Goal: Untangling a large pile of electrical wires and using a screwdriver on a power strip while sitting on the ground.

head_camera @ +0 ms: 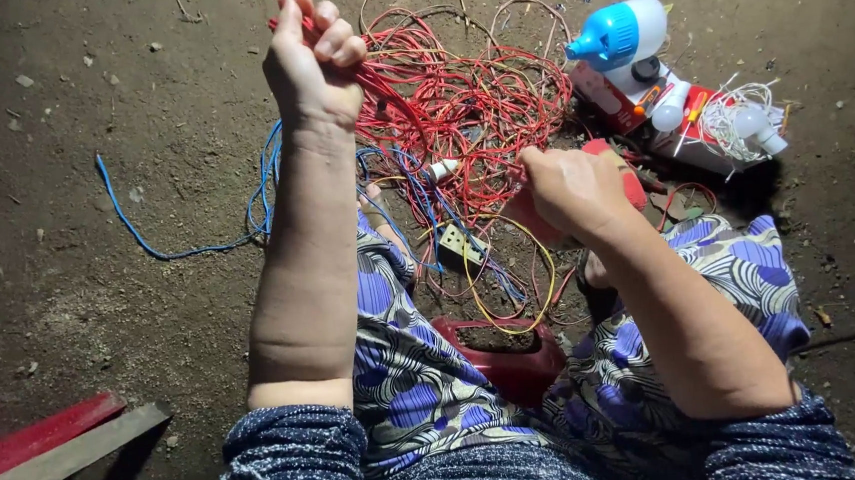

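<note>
Overhead, the left hand (315, 62) sat near the top centre of the frame, fist closed tight on a strand of red wire (392, 97) pulled taut toward the tangle (468, 97) on the dirt floor (93, 193). Right hand (569, 185), centre right, was closed around a red object (634, 180), mostly hidden; kind not clear.

Blue wire (147, 240) trailed left from the heap; yellow wire (512, 304) looped over the lap, near a small socket (460, 240). Upper right: a blue-and-white lamp (624, 36), bulbs (669, 113) and a screwdriver (692, 116) on a box (603, 92). Red bowl (506, 365) lay between the knees; boards (51, 452) at lower left.

Judgement: the wire is light, thin and limp, with smooth insulation likely to slip, and it snags in the knot. Best held as here, wrapped in a full fist close to the tangle, not pinched.
</note>
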